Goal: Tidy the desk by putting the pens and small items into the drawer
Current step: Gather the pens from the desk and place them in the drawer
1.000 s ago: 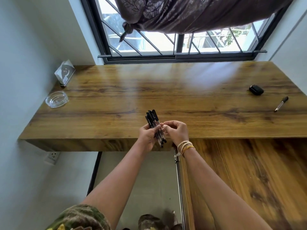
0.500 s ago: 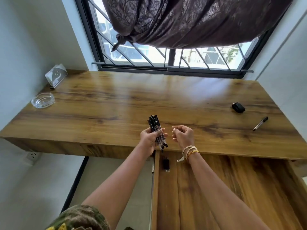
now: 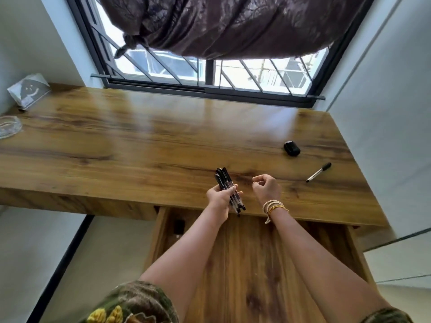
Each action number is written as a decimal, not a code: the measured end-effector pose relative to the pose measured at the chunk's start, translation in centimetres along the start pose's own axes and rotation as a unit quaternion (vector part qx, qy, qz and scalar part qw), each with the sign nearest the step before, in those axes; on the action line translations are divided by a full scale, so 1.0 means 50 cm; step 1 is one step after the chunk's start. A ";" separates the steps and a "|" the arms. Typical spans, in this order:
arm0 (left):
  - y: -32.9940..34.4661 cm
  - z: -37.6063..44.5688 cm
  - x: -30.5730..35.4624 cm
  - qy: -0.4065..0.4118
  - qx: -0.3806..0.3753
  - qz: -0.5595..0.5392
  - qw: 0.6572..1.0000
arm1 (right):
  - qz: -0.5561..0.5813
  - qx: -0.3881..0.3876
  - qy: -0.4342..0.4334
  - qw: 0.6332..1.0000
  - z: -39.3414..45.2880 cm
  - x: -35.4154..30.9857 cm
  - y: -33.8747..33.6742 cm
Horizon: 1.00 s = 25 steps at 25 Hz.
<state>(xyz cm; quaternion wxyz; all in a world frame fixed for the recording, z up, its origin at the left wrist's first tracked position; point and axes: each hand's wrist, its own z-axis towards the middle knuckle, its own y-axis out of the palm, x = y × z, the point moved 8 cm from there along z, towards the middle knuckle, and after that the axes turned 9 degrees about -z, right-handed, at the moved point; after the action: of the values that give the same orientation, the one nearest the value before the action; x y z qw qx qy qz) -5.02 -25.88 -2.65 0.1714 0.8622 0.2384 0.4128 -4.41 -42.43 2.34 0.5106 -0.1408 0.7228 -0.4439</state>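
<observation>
My left hand [image 3: 220, 198] grips a bundle of several black-capped pens [image 3: 225, 183] above the front edge of the wooden desk [image 3: 140, 141]. My right hand [image 3: 267, 188], with bracelets on the wrist, hovers just to the right of the bundle, fingers loosely curled and holding nothing. Below both hands the wooden drawer [image 3: 251, 264] stands pulled out, with a small dark item [image 3: 179, 226] near its back left corner. One loose pen [image 3: 318, 172] and a small black case [image 3: 291, 148] lie on the desk at the right.
A glass ashtray [image 3: 9, 129] and a clear plastic stand [image 3: 29, 94] sit at the desk's far left. A barred window with a knotted dark curtain [image 3: 221, 26] rises behind the desk. Walls close in on both sides.
My right hand has let go of the pen bundle and moved away to the right; the left hand keeps it. The view has swung right, showing more of the open drawer.
</observation>
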 end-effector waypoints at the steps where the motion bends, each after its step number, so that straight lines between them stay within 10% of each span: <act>1: 0.013 0.004 -0.018 -0.004 0.017 -0.004 1.000 | -0.013 0.006 -0.003 1.000 0.009 0.016 -0.008; 8: 0.046 0.014 -0.071 -0.001 0.044 -0.012 0.999 | -0.105 0.163 0.076 0.978 0.116 0.157 -0.142; 25: 0.035 0.022 -0.073 0.008 0.044 -0.018 0.999 | -0.144 0.030 0.098 0.984 0.131 0.177 -0.133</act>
<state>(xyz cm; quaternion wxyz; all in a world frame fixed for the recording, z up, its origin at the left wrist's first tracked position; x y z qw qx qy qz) -5.64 -29.47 -4.76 0.1385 0.8611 0.2736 0.4056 -4.28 -55.27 1.60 0.3717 -0.1839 0.7279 -0.5461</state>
